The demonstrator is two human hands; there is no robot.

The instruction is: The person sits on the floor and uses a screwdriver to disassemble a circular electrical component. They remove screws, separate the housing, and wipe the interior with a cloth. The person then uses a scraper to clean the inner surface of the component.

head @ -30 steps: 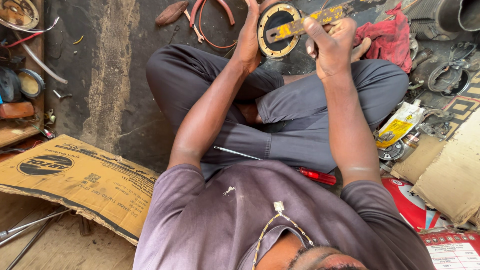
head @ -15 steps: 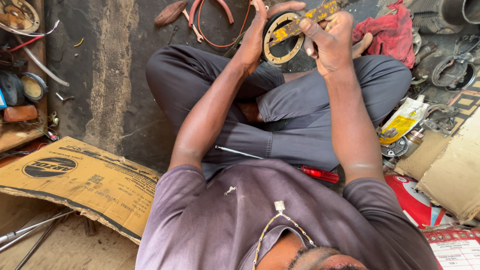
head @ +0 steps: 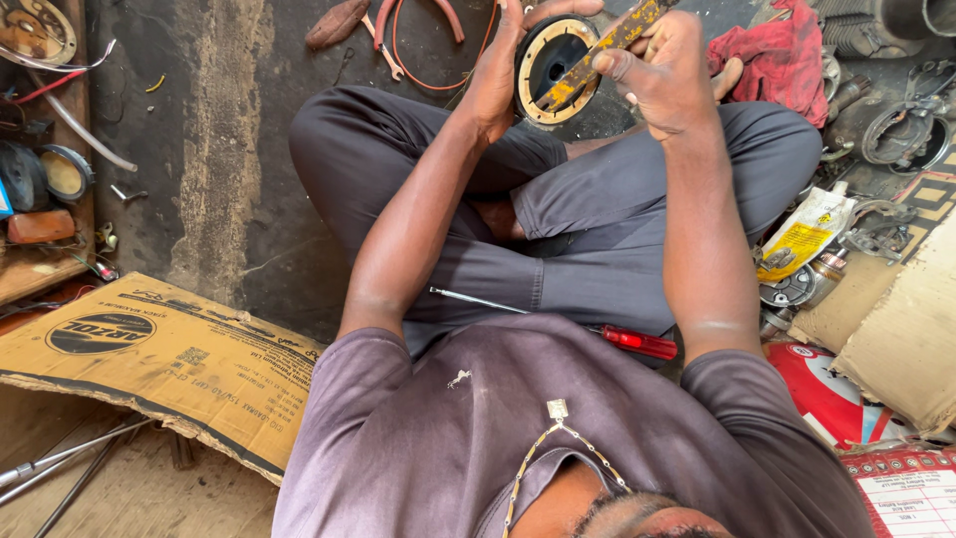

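My left hand (head: 495, 75) is closed around the rim of a round, ring-shaped metal part (head: 551, 58) with a pale yellowish face and a dark hollow centre, holding it up at the top centre of the frame, above my crossed legs. My right hand (head: 662, 75) is clenched on a flat, rusty yellow-stained blade (head: 597, 55) that lies slantwise across the face of the ring, its lower end touching the inner edge.

I judge the step in hand to be scraping or prying at the ring's inner face with the blade while the other hand steadies it. The next move, as I read it, calls for a firm hold on the rim so the ring does not turn, and a controlled push along the blade, since a slip would carry the edge toward the fingers wrapped around the rim.

Further out, a red-handled screwdriver (head: 558, 321) rests across my thigh at centre frame, its shaft pointing left. A red rag (head: 779, 55) lies on the floor at upper right, just beyond my knee, with dark metal parts beside it. Red-handled pliers (head: 398, 30) and a loop of orange wire lie at top centre-left. A yellow pouch (head: 802, 239) sits at right among small metal pieces, and a flattened cardboard sheet (head: 149, 349) covers the lower left floor.
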